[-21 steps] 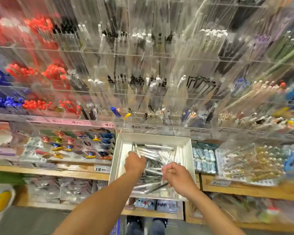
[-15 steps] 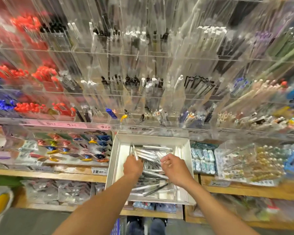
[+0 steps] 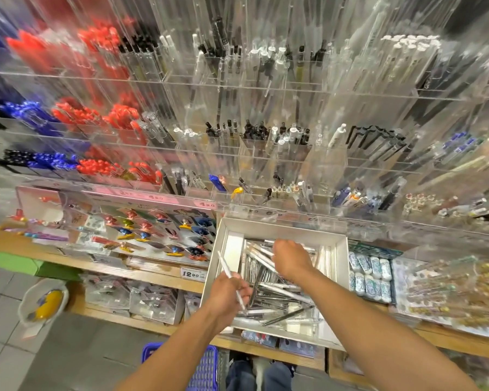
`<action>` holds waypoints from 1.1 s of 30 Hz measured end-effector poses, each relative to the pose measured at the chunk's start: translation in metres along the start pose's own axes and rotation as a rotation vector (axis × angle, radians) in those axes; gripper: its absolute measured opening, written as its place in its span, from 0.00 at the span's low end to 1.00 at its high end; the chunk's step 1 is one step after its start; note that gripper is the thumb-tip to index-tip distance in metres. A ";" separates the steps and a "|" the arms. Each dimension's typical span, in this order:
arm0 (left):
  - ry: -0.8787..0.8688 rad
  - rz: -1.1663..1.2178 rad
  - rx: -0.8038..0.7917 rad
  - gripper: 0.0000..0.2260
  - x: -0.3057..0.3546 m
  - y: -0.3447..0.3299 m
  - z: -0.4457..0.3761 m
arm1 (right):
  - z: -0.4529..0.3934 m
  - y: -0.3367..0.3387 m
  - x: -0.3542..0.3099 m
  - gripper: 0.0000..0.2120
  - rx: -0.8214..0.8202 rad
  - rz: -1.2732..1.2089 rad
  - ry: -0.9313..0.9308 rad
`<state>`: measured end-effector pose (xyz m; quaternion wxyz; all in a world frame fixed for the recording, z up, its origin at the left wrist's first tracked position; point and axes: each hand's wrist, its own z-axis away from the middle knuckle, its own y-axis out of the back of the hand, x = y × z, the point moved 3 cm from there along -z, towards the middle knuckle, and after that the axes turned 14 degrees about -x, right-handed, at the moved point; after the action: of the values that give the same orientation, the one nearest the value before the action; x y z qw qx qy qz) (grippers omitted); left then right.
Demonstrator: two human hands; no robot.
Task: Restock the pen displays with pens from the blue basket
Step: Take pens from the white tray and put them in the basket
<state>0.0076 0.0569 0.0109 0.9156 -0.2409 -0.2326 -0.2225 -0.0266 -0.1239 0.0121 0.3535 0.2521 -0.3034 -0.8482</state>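
Note:
A white box [image 3: 340, 266] full of loose silver and white pens [image 3: 277, 289] sits on the wooden shelf in front of me. My left hand [image 3: 227, 294] grips one white pen [image 3: 226, 268] at the box's left edge, its tip slanting up and left. My right hand [image 3: 290, 259] reaches into the pile with fingers curled down among the pens; what they grasp is hidden. The blue basket [image 3: 205, 368] shows on the floor under my left forearm. Above, clear acrylic pen displays [image 3: 266, 153] hold rows of upright pens.
Red and blue pens [image 3: 102, 165] fill the displays at left. Packaged clips [image 3: 158, 235] lie on a tray left of the box, erasers [image 3: 370, 275] and gold-tipped pens [image 3: 449, 292] to the right. A price label [image 3: 191, 274] is on the shelf edge. A white bag [image 3: 43, 303] rests at lower left.
My left hand has drawn back toward me out of the pile, lifting one white pen. My right hand has moved further up into the box. The view has shifted down, revealing the blue basket.

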 end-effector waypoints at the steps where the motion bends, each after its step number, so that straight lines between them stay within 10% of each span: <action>1: -0.006 0.010 0.006 0.05 0.002 0.000 0.000 | 0.004 0.001 0.001 0.10 -0.014 -0.026 -0.004; 14: -0.019 0.090 -0.147 0.15 0.008 -0.012 -0.005 | 0.079 -0.032 -0.013 0.03 -0.261 -0.768 0.258; 20: 0.000 0.104 -0.050 0.08 0.011 -0.004 -0.004 | 0.028 -0.014 0.004 0.06 0.081 -0.493 0.023; 33: 0.013 0.065 -0.005 0.07 0.002 0.008 -0.012 | 0.016 -0.037 -0.011 0.11 -0.075 0.108 -0.107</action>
<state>0.0164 0.0560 0.0003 0.9233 -0.2490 -0.2181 -0.1949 -0.0464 -0.0889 0.0002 0.3912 0.1764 -0.3030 -0.8509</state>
